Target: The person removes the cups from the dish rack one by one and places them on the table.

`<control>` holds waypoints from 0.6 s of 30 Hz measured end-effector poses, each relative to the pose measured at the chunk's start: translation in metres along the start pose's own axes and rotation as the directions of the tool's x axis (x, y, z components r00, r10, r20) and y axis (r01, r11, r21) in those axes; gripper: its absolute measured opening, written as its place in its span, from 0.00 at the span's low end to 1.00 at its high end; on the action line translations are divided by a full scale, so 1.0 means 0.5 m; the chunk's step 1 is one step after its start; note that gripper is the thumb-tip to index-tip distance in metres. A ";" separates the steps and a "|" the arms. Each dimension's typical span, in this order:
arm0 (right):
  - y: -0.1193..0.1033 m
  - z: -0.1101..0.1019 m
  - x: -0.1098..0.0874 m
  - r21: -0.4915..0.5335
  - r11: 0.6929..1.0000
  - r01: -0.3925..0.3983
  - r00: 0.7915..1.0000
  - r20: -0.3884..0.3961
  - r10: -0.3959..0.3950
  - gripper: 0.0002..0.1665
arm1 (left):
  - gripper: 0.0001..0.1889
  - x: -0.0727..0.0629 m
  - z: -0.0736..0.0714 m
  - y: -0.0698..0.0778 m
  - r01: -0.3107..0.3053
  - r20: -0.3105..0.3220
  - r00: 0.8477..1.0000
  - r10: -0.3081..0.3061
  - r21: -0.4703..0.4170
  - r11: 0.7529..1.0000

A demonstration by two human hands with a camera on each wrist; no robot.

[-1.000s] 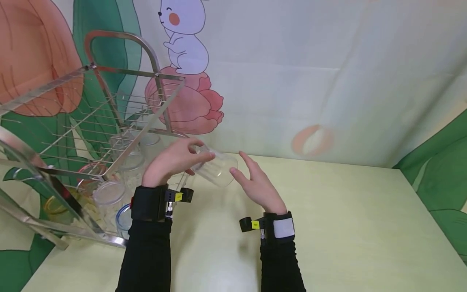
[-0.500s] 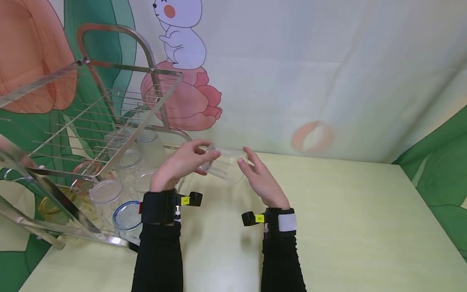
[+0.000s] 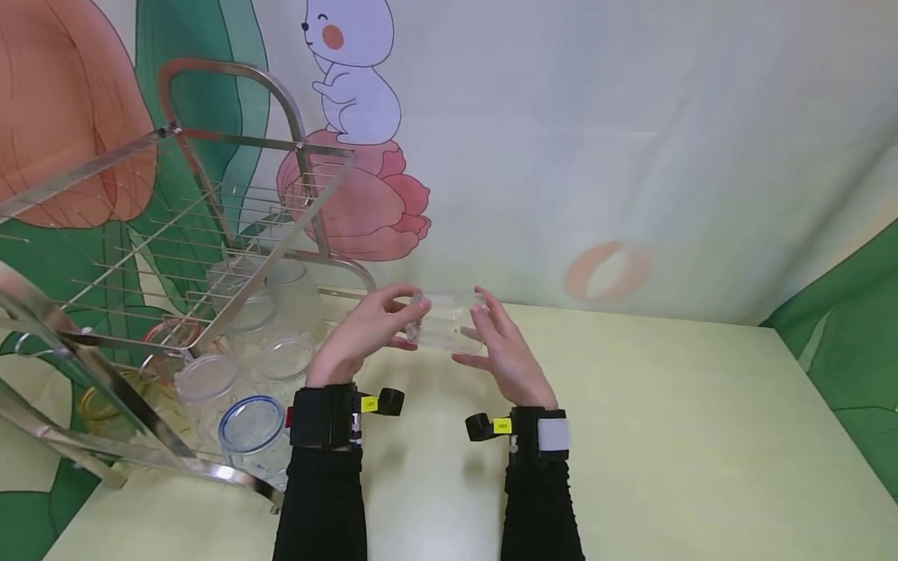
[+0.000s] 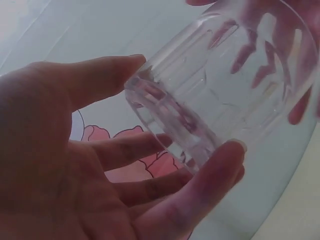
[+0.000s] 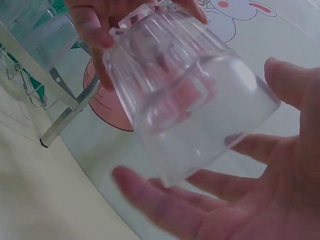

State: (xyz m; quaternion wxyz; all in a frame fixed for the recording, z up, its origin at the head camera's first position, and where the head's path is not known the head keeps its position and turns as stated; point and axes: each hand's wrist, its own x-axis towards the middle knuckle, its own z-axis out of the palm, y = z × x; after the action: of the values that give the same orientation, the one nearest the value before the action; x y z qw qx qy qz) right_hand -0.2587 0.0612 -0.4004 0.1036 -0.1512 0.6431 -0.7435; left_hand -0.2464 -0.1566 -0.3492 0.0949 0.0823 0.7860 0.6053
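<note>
A clear drinking glass (image 3: 446, 321) lies sideways in the air above the table, between both hands. My left hand (image 3: 368, 331) grips its thick base; in the left wrist view the thumb and fingers close around the faceted base end of the glass (image 4: 220, 85). At the wide rim end is my right hand (image 3: 510, 354), with thumb and fingers spread around the mouth. In the right wrist view these fingers (image 5: 165, 205) stay spread, right at the rim of the glass (image 5: 195, 110).
A two-tier metal rack (image 3: 224, 472) stands at the left. Several upturned glasses fill its lower tier, among them one with a blue rim (image 3: 252, 425) and one with a yellow rim (image 3: 105, 405). A pale table (image 3: 666, 428) extends right, with a printed cloth (image 3: 561, 140) behind.
My left hand has moved right, away from the rack, with the glass, which has turned from slanting to nearly level. My right hand has come around its rim end.
</note>
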 end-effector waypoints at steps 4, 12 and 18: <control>0.004 0.008 -0.001 -0.016 0.998 0.060 0.998 -0.029 -0.060 0.36 | 0.29 -0.004 0.005 -0.016 -0.026 -0.013 1.000 0.025 -0.055 0.998; -0.012 -0.007 -0.007 -0.055 0.994 0.097 0.992 -0.076 -0.101 0.34 | 0.30 0.003 0.026 -0.034 -0.080 -0.021 0.997 0.077 -0.158 0.984; -0.020 -0.010 -0.007 -0.093 0.990 0.103 0.988 -0.105 -0.113 0.33 | 0.30 0.016 0.031 -0.048 -0.121 -0.031 0.993 0.118 -0.153 0.981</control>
State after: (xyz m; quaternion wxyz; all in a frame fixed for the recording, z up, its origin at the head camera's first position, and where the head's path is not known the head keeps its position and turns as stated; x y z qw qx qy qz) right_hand -0.2566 0.0688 -0.3917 0.0209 -0.1491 0.6705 -0.7265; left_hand -0.2505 -0.1464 -0.3768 0.0558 0.1151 0.7312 0.6701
